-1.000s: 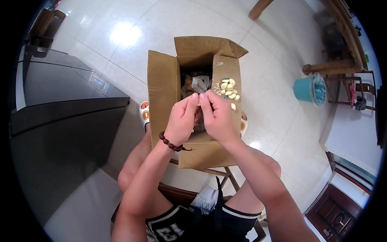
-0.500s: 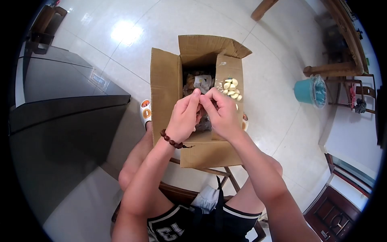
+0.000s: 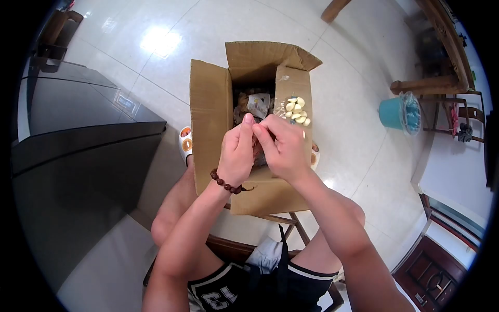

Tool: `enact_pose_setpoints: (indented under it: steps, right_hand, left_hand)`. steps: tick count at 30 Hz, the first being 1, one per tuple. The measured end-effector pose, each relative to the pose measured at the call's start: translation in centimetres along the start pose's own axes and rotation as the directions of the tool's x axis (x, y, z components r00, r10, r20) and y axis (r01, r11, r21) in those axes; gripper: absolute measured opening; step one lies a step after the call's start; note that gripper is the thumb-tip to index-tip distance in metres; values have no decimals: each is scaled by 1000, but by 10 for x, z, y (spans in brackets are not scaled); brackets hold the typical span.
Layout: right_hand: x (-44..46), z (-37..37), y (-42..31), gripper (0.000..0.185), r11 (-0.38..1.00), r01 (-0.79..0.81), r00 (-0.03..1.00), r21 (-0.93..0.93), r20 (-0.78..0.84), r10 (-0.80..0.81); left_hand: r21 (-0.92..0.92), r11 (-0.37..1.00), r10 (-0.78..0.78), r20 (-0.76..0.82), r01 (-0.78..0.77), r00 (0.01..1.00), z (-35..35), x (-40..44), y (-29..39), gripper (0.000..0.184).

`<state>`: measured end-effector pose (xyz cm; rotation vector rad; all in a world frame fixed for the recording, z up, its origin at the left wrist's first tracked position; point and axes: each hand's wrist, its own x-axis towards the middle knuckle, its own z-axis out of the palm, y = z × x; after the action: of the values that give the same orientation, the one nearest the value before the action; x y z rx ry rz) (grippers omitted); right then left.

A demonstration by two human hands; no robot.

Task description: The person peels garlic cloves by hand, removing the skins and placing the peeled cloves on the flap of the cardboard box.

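My left hand [image 3: 237, 153] and my right hand [image 3: 285, 150] meet over an open cardboard box [image 3: 210, 125]. On both, the fingers are curled with the thumbs pressed in, pinching close together. Whatever sits between the fingertips is too small and covered to make out. Just beyond my right hand, several peeled garlic cloves [image 3: 296, 110] lie in a pile on the box's right flap. Inside the box, partly hidden by my hands, are crumpled wrappers [image 3: 258, 104] and other dark scraps.
The box stands on the tiled floor between my feet. A dark glossy cabinet [image 3: 88, 166] is on the left. Over to the right stand a teal bucket [image 3: 391, 114] with a clear liner and wooden furniture [image 3: 426, 88]. Under me is a wooden seat [image 3: 234, 248].
Both hands stay pinched together over the box, with only slight shifts of the fingers. The view has moved a little, so the box appears slightly further left and up.
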<state>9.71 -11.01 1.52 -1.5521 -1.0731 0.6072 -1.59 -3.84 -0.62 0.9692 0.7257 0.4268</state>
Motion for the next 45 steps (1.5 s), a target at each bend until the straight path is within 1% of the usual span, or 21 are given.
enact_pose_setpoints:
  steps: [1,2,4,5,7,12,14,15,17,18,20,23,26,28,29,31,32,34,40,43,45]
  right_hand:
    - [1,4,-3,26,981,-145,989,132,-13,148]
    - [1,9,0,26,981,-142,989,134,-13,145]
    - [-1,15,14,32,846,-219,962,485,-39,271]
    - [2,11,19,32,848,-218,963,484,-38,269]
    - [5,2,27,35,934,-204,975,294,-25,222]
    - [7,-4,24,37,909,-240,964,342,-23,263]
    - [8,-4,21,37,837,-281,948,469,-3,319]
    - [7,-6,22,37,837,-281,947,469,-4,320]
    - [6,-10,25,35,903,-292,951,316,-1,308]
    - [7,-10,24,35,903,-290,952,316,-2,306]
    - [8,-11,20,29,867,-263,956,424,-8,294]
    - [10,-13,14,28,830,-254,960,496,24,279]
    - [10,-18,21,27,871,-275,960,408,63,274]
    - [12,-20,22,26,835,-299,950,462,67,304]
    - [13,-20,22,25,795,-322,940,514,73,333]
    - [13,-21,22,24,800,-317,942,509,75,326]
    - [13,-21,21,22,805,-313,944,505,75,320]
    - [13,-20,21,21,808,-316,944,497,76,322]
    - [11,-17,16,22,847,-331,938,416,53,341]
    - [11,-18,19,23,864,-327,942,383,53,333]
    - [11,-20,21,23,868,-325,943,376,59,327]
  left_hand:
    - [80,992,102,-21,-100,995,-1,0,0,47]
    - [82,991,105,-21,-103,994,-1,1,4,47]
    - [258,948,196,-4,-188,981,0,3,12,43]
    - [256,948,198,-5,-190,980,-1,5,15,43]
    - [225,967,111,43,-117,993,-5,4,17,36]
    - [220,969,93,111,-116,989,-3,2,19,25]
    - [227,967,85,137,-114,987,-4,1,19,23]
    - [207,973,72,150,-102,986,-6,2,18,22]
    - [187,978,61,164,-92,985,-7,3,20,21]
    - [187,979,52,152,-80,987,-7,3,24,20]
    - [185,980,43,139,-69,989,-9,3,30,19]
    - [251,960,84,155,-121,984,-14,5,33,16]
    - [220,964,117,149,-148,982,-17,8,33,14]
    - [129,991,19,99,-32,995,-19,9,34,12]
    - [129,991,19,99,-32,995,-20,10,31,12]
    - [354,920,138,104,-166,985,-22,13,24,14]
    - [354,920,138,104,-166,985,-23,13,25,14]
    - [525,830,154,110,-189,982,-22,12,30,19]
    - [365,906,219,28,-214,975,-15,10,35,19]
    - [441,866,237,52,-236,970,-20,10,36,17]
    - [383,886,254,71,-261,965,-20,11,34,16]
